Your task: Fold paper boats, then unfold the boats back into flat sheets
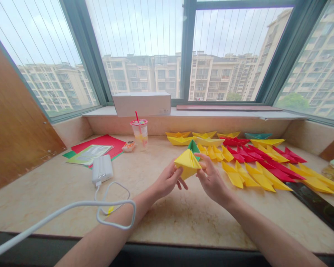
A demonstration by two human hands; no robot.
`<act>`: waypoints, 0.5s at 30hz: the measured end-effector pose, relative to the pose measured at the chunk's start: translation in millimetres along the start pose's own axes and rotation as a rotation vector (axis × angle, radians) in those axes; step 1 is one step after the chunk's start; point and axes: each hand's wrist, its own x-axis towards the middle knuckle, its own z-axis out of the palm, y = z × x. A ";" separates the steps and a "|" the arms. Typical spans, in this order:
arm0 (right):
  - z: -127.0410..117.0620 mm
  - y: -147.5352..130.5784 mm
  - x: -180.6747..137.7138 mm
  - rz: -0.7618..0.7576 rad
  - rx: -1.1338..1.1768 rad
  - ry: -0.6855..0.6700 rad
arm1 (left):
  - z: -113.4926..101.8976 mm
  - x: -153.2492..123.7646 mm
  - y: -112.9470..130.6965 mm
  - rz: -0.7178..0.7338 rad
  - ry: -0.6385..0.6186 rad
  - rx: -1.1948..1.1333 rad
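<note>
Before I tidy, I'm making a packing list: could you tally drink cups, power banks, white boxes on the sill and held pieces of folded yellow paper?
Drink cup: 1
Power bank: 1
White box: 1
Folded yellow paper, held: 1
Total: 4

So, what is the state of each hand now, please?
Left hand: holding the yellow folded paper by its left side.
Right hand: holding the same paper by its right side.

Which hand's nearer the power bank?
Left. The left hand sits right of the power bank, holding the yellow paper; the right hand is farther right, at the paper's other side.
</note>
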 end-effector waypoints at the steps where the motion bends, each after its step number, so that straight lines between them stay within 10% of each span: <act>1: -0.8 0.4 -0.1 -0.025 -0.012 0.017 | -0.2 0.7 0.9 -0.016 -0.006 -0.051; 15: -10.4 7.2 6.4 -0.256 -0.053 0.127 | -7.3 -3.5 8.1 0.041 -0.133 -0.346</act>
